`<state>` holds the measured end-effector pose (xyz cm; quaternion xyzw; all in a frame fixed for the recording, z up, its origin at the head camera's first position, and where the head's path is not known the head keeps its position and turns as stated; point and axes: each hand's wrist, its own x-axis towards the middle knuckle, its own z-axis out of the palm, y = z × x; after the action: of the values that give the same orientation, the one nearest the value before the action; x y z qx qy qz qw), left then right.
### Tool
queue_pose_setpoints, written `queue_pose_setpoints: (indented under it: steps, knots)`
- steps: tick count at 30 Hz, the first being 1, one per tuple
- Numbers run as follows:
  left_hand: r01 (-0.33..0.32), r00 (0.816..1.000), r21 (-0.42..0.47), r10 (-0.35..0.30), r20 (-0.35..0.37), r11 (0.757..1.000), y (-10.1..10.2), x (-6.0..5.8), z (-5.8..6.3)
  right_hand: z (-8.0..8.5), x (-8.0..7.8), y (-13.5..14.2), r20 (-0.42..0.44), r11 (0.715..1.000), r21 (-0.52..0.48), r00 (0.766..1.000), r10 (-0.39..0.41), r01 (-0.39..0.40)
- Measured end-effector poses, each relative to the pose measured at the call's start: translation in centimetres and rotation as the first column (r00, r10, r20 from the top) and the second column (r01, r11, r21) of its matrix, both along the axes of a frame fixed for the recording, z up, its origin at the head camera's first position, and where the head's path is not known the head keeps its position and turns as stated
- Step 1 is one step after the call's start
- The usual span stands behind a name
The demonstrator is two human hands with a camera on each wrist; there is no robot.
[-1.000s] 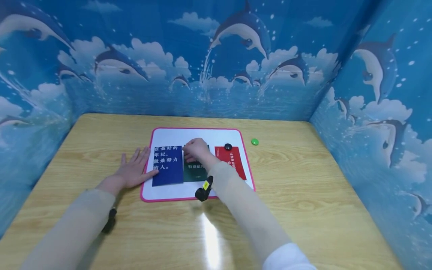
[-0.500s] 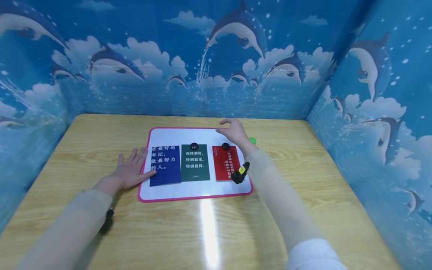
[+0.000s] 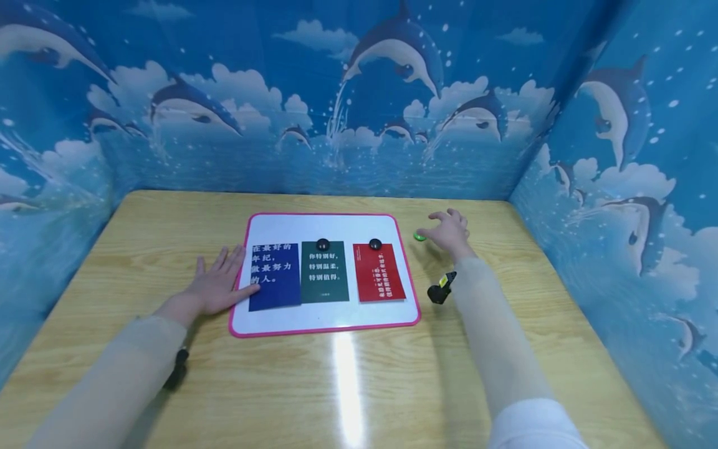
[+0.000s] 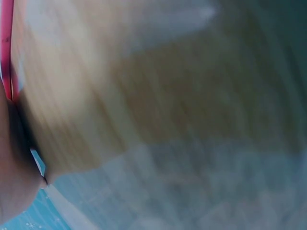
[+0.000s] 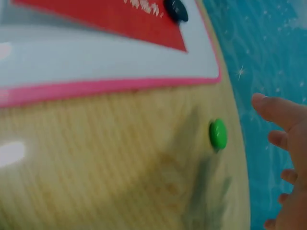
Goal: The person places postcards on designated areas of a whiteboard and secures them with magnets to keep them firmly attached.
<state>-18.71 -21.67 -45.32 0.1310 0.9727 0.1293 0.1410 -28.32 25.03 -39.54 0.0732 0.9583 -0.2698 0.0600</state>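
A white magnetic board (image 3: 320, 317) with a pink rim lies flat on the table. Blue (image 3: 275, 293), green (image 3: 325, 290) and red (image 3: 378, 274) cards with white writing lie on it in a row. One black round magnet (image 3: 323, 244) sits at the top of the green card, another black magnet (image 3: 375, 244) at the top of the red one. My left hand (image 3: 215, 288) rests with spread fingers on the board's left edge, its thumb reaching the blue card. Beside the green magnet (image 5: 218, 134), my right hand (image 3: 449, 232) hovers with parted fingers, holding nothing.
The wood-grain table (image 3: 348, 386) extends around the board on all sides. Blue dolphin-print curtains (image 3: 314, 168) hang behind it and at the right. The left wrist view is mostly blurred tabletop.
My right hand has left the black magnet on the green card and moved right, past the red card, to the green magnet. My left hand stays in place.
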Motion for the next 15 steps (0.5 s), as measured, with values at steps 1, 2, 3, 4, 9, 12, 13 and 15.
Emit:
queue_pose_setpoints:
  steps: [1, 2, 3, 4, 9, 12, 13, 15]
  knots:
    - [-0.001, 1.000, -0.001, 0.001, 0.000, 1.000, 0.0, 0.0, 0.0, -0.3, 0.0, 0.3, 0.014, 1.000, 0.008, 1.000, -0.002, 0.002]
    - [-0.002, 1.000, -0.003, 0.002, -0.001, 1.000, 0.0, 0.0, 0.0, -0.5, 0.1, 0.5, 0.029, 1.000, 0.015, 1.000, -0.002, 0.001]
    - [-0.002, 1.000, -0.003, 0.002, 0.000, 1.000, 0.0, 0.0, 0.0, -0.8, 0.1, 0.7, 0.041, 1.000, 0.026, 0.999, -0.003, 0.002]
    - [-0.002, 1.000, -0.003, 0.002, -0.001, 1.000, 0.0, 0.0, 0.0, -1.1, 0.1, 0.9, 0.052, 0.999, 0.037, 0.999, -0.007, 0.005]
    - [-0.001, 1.000, -0.005, 0.001, -0.005, 1.000, 0.0, 0.0, 0.0, -2.2, 0.2, 1.4, 0.075, 0.995, 0.092, 0.996, -0.039, 0.032]
    - [-0.005, 1.000, -0.013, 0.005, -0.003, 1.000, 0.0, 0.0, -0.1, -2.7, 0.1, 1.4, 0.066, 0.990, 0.139, 0.997, -0.036, 0.027]
    - [-0.006, 1.000, -0.014, 0.006, -0.003, 1.000, 0.1, 0.0, -0.1, -2.9, 0.1, 1.3, 0.063, 0.987, 0.158, 0.997, -0.036, 0.025]
    - [-0.011, 1.000, -0.014, 0.011, 0.000, 1.000, 0.1, 0.0, -0.1, -3.1, 0.0, 1.1, 0.059, 0.982, 0.188, 0.997, -0.044, 0.032]
